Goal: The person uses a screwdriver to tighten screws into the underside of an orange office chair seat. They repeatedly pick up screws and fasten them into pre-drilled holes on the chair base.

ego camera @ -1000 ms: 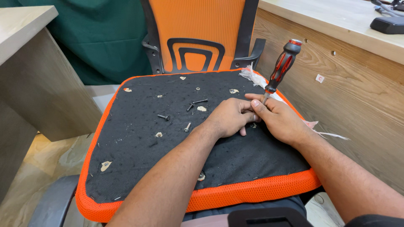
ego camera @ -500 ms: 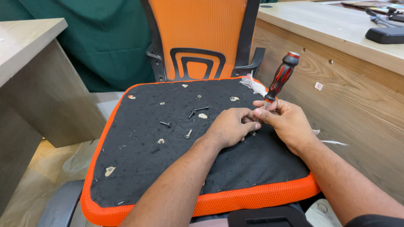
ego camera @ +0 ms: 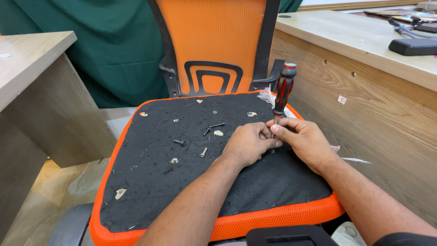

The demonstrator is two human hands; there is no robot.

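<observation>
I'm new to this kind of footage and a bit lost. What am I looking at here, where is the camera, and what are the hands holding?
There is no machine here: a person works with two bare hands, filmed by a camera worn on the head, looking down. Both hands rest on the black fabric underside of an orange mesh office chair seat, whose orange backrest stands behind. The right hand pinches the shaft of an upright red-and-black-handled screwdriver, its tip down at the seat. The left hand presses beside that tip; whether it holds anything is hidden. Loose dark screws and pale scraps lie scattered on the fabric. Wooden desks stand on either side.
</observation>
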